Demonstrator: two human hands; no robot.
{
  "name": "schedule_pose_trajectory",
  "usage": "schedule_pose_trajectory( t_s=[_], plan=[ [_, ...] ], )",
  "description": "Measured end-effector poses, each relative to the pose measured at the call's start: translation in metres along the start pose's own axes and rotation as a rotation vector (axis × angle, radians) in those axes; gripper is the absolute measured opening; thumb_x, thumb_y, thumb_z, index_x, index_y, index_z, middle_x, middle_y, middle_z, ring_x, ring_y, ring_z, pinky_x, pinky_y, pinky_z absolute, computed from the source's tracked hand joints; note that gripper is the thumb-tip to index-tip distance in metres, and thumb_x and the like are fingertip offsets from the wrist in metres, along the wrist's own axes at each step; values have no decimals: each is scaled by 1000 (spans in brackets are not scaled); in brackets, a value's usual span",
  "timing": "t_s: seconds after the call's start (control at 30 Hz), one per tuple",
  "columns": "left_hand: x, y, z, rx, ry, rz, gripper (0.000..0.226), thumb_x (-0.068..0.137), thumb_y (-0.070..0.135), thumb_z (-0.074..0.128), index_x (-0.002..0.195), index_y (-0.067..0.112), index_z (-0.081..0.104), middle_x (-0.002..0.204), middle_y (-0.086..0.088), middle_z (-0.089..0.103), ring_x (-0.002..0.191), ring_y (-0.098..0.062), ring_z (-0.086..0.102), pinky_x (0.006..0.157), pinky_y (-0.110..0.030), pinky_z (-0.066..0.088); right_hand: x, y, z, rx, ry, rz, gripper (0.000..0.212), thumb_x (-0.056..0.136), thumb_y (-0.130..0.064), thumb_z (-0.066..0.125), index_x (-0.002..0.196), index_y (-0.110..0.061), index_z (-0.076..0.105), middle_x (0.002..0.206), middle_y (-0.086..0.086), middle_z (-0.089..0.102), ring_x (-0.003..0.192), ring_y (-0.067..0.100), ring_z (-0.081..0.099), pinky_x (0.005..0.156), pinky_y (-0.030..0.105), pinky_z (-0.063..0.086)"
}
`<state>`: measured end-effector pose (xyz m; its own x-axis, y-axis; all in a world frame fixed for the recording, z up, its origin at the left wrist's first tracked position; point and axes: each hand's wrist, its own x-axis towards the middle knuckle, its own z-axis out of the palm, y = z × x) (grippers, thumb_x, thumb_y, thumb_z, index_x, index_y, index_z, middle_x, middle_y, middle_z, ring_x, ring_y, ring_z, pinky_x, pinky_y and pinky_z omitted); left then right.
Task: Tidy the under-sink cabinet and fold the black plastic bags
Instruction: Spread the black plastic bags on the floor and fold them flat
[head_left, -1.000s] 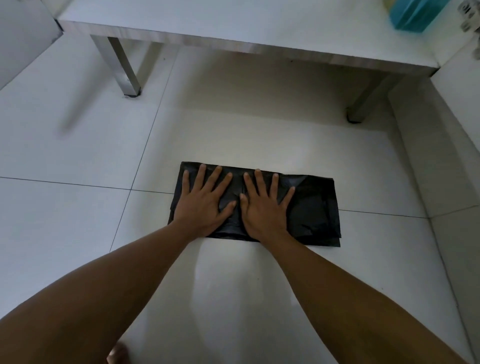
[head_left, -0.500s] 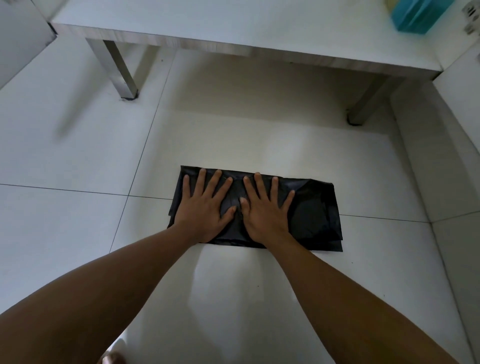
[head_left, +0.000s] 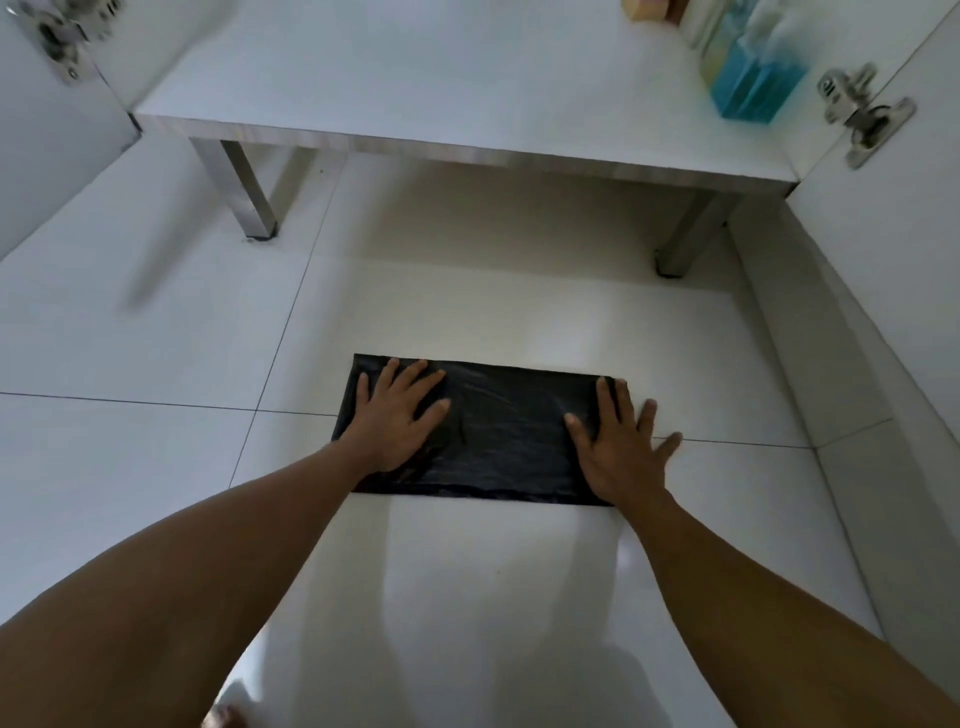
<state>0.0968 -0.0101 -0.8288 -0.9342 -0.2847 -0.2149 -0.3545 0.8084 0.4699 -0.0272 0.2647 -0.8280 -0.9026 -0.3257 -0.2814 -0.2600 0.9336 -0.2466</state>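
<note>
Head view: your left hand (head_left: 397, 415) lies flat with its fingers spread on the left end of the black plastic bag (head_left: 498, 431). Your right hand (head_left: 621, 447) lies flat on the right end, and its fingertips reach past the bag's edge onto the floor (head_left: 156, 338). Neither hand grips anything; both just press down. The bag sits on the floor in front of the cabinet board (head_left: 415, 93), across a tile line and closer to the floor's right edge than its left.

I think the bag could slip. It is thin, smooth plastic on shiny tile, so a push to one side may slide the whole thing. Air caught inside may puff it up when you lift a hand, and the fold may spring open. The layers may also shift so the edges stop matching.

The bag is a long, flat rectangle, glossy and a little crinkled. The floor is big white tiles with thin dark lines. The cabinet board is flat and white, on square metal legs (head_left: 249, 197). A see-through blue bottle (head_left: 753, 88) stands near its back right corner.
</note>
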Motion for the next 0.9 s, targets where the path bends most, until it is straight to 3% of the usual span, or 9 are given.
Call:
schedule_pose_trajectory(
  t_s=[0.07, 0.13, 0.23, 0.3, 0.43, 0.57, 0.7, 0.8, 0.9],
  plan=[
    [-3, 3, -17, -110, 138, -59, 78, 87, 70, 28, 148, 24, 45, 159, -6, 34, 148, -29, 25, 120, -58, 18, -1, -1, -10, 73, 102, 64, 76, 95, -67, 30, 156, -30, 4, 163, 5, 13, 147, 33, 18, 111, 66, 17],
    [-7, 2, -26, 61, 270, -190, 68, 91, 57, 49, 146, 18, 43, 155, -10, 34, 141, -33, 31, 110, -57, 33, -2, -4, -23, 132, 155, 172, 71, 96, -55, 41, 154, -21, 18, 152, 12, 32, 136, 34, 33, 106, 58, 30],
    [-11, 6, -35, 0, 161, -546, 81, 88, 50, 62, 150, 12, 27, 151, -16, 32, 137, -38, 31, 103, -57, 37, 5, -7, -33, 294, 31, 313, 63, 88, -47, 52, 139, -11, 40, 135, 13, 46, 123, 35, 46, 99, 51, 43],
    [-6, 7, -38, -166, 129, -603, 85, 87, 44, 67, 151, 8, 24, 146, -20, 37, 135, -41, 35, 105, -55, 38, 10, -9, -34, 433, -38, 395, 64, 76, -48, 59, 124, -7, 51, 120, 13, 57, 104, 32, 58, 90, 48, 52],
    [2, 1, -46, -488, 177, -746, 80, 78, 33, 79, 138, 0, 39, 129, -20, 53, 112, -37, 55, 94, -45, 52, 16, -16, -37, 675, -54, 478, 27, 81, -25, 72, 88, -7, 54, 88, 9, 58, 76, 22, 56, 81, 35, 54],
    [4, -6, -56, -649, 93, -802, 58, 73, 23, 86, 115, -4, 57, 104, -17, 63, 95, -34, 64, 83, -41, 58, 21, -17, -34, 828, -79, 546, 29, 76, -15, 76, 90, -6, 53, 95, 12, 60, 90, 28, 62, 85, 38, 57],
    [4, -7, -62, -685, 14, -809, 50, 76, 15, 84, 113, -3, 56, 105, -21, 65, 92, -36, 66, 80, -43, 58, 14, -20, -28, 776, 6, 474, 19, 73, -16, 71, 86, -6, 61, 87, 10, 65, 79, 25, 62, 78, 40, 56],
    [0, -10, -62, -694, 59, -770, 42, 76, 18, 82, 107, -2, 63, 100, -19, 68, 88, -35, 67, 83, -46, 60, 10, -24, -28, 765, 70, 422, 26, 62, -26, 67, 83, -12, 62, 85, 6, 67, 80, 25, 64, 87, 48, 54],
    [-3, -9, -66, -726, 102, -721, 30, 79, 18, 78, 98, 0, 65, 95, -17, 68, 84, -31, 66, 74, -39, 60, 11, -32, -40, 795, 69, 370, 25, 72, -19, 70, 92, -8, 61, 93, 10, 66, 81, 24, 63, 79, 40, 56]
  ],
)
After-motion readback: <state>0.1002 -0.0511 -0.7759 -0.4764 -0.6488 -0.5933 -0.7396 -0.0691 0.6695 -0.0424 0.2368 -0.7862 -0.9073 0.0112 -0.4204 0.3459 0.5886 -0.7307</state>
